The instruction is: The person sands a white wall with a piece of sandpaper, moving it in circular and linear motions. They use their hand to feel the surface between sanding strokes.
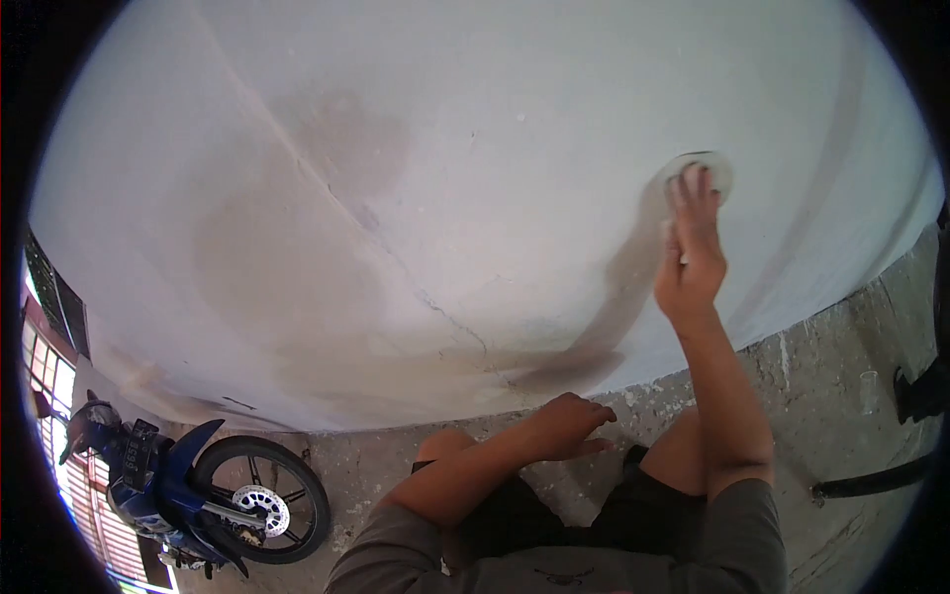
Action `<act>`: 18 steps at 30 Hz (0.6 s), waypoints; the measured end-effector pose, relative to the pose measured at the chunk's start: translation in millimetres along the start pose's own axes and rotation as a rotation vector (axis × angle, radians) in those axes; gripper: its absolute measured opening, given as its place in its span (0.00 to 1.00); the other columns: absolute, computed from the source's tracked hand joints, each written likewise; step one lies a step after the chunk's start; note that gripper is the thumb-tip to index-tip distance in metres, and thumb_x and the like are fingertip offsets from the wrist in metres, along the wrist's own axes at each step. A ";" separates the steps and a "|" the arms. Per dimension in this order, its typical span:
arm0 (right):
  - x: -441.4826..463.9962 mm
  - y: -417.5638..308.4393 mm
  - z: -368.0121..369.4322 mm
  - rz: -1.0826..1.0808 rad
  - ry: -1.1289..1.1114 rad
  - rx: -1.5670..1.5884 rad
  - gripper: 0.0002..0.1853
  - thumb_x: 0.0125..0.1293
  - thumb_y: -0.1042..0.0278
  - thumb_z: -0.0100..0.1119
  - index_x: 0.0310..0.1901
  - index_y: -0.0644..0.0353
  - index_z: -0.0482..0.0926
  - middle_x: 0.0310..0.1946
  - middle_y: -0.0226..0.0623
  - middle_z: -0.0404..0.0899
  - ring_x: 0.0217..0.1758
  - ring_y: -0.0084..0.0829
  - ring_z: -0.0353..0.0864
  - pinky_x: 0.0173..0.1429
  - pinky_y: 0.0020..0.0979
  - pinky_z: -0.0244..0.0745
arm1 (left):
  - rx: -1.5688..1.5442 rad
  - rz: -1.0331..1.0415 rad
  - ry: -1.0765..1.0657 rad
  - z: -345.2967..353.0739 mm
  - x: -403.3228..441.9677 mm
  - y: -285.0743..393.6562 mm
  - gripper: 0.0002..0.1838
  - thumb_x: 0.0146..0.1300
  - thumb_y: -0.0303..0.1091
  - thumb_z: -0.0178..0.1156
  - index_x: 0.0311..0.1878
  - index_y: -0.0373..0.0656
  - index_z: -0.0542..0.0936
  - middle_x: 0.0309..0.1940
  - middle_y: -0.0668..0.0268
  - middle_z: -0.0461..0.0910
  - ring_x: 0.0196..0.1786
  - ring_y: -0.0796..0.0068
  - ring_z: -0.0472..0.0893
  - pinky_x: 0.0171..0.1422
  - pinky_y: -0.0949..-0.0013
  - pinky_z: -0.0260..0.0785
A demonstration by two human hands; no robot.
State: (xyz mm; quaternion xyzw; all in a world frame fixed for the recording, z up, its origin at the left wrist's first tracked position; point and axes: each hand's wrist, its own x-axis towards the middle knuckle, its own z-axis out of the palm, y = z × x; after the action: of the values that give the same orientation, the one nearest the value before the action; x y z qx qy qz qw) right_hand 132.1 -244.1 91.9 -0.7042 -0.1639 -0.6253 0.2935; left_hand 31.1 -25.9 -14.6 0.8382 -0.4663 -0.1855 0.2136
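Observation:
My right hand [696, 243] reaches up to the white wall [554, 188] and holds a round pale disc [725, 176] flat against it. The fingers lie over the disc, so much of it is hidden, and I cannot tell what kind of pad it is. My left hand [569, 428] hangs over my lap near the foot of the wall, its thumb apart from the fingers and nothing in it. A thin crack [411, 280] runs slantwise down the wall, with greyish-brown patches [287, 247] around it.
A blue motorcycle [168, 485] stands at the lower left, its front wheel [262, 500] close to the wall. Stained concrete floor [831, 376] borders the wall. A clear cup-like object [868, 393] and dark legs of some object [876, 482] are at the right.

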 end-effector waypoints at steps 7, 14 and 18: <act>15.1 8.9 -1.5 -0.011 0.117 -0.032 0.20 0.72 0.77 0.55 0.63 0.61 0.83 0.66 0.46 0.80 0.76 0.56 0.71 0.77 0.58 0.64 | -0.006 -0.002 0.009 0.2 1.0 3.1 0.22 0.70 0.47 0.64 0.58 0.40 0.81 0.45 0.51 0.86 0.51 0.47 0.83 0.59 0.49 0.73; 11.8 19.6 -5.7 -0.131 -0.021 -0.084 0.23 0.70 0.82 0.52 0.66 0.65 0.79 0.69 0.52 0.76 0.78 0.56 0.67 0.81 0.57 0.57 | 0.004 0.046 0.050 7.1 0.3 -6.8 0.24 0.70 0.50 0.63 0.58 0.40 0.80 0.46 0.51 0.86 0.50 0.46 0.84 0.58 0.49 0.73; 8.5 16.1 -0.3 -0.080 0.055 -0.058 0.23 0.69 0.82 0.52 0.66 0.68 0.78 0.69 0.56 0.75 0.79 0.57 0.65 0.80 0.58 0.58 | 0.000 0.042 0.046 9.7 -0.3 -3.7 0.25 0.68 0.51 0.65 0.57 0.39 0.80 0.42 0.52 0.86 0.48 0.46 0.84 0.54 0.49 0.75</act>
State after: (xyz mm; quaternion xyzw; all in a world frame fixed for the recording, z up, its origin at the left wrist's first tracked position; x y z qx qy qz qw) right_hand 142.9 -257.9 96.9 -0.6879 -0.1658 -0.6600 0.2523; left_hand 28.6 -25.7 -24.6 0.8324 -0.4785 -0.1617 0.2281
